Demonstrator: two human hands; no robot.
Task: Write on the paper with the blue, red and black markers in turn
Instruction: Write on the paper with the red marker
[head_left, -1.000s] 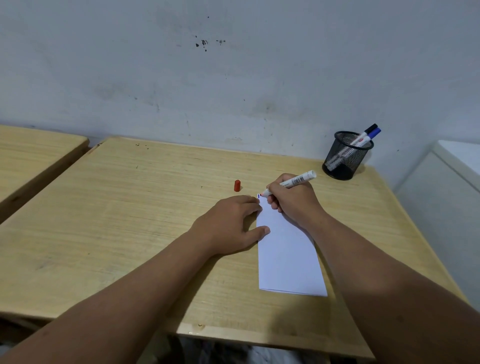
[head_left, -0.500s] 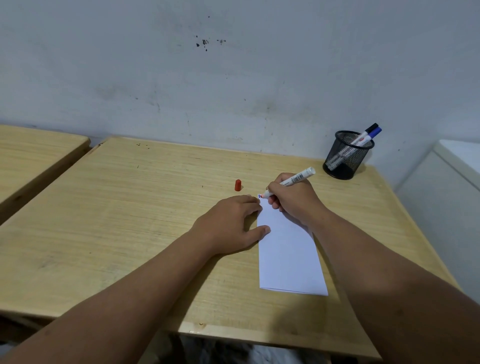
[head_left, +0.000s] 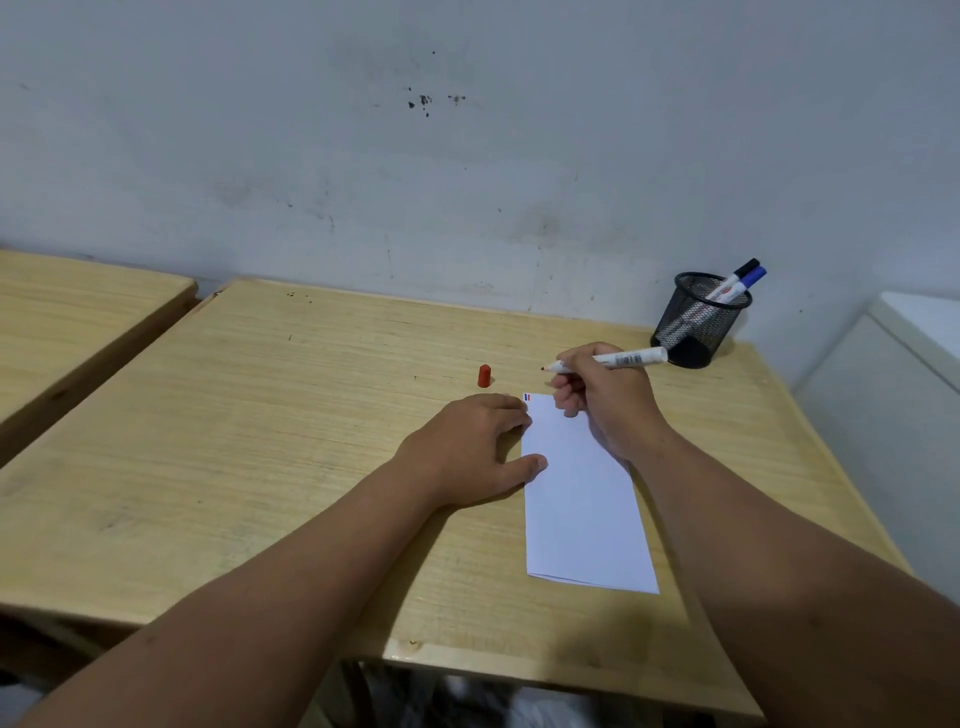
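A folded white paper (head_left: 582, 499) lies on the wooden table (head_left: 260, 441), with small blue and red marks (head_left: 527, 397) at its top left corner. My left hand (head_left: 467, 447) rests flat against the paper's left edge, thumb on the sheet. My right hand (head_left: 602, 395) holds the uncapped red marker (head_left: 618, 359) above the table, its red tip pointing left, off the paper. The red cap (head_left: 484, 375) stands on the table just beyond my left hand. The blue marker (head_left: 748, 279) and black marker (head_left: 740, 273) stand capped in a black mesh cup (head_left: 696, 322).
A grey wall runs behind the table. A second wooden table (head_left: 78, 312) sits at the left across a narrow gap. A white cabinet (head_left: 904, 374) stands at the right. The mesh cup is at the table's back right corner.
My right hand has lifted the red marker's tip off the paper's top left corner and raised it a little toward the back. My left hand has stayed on the paper.
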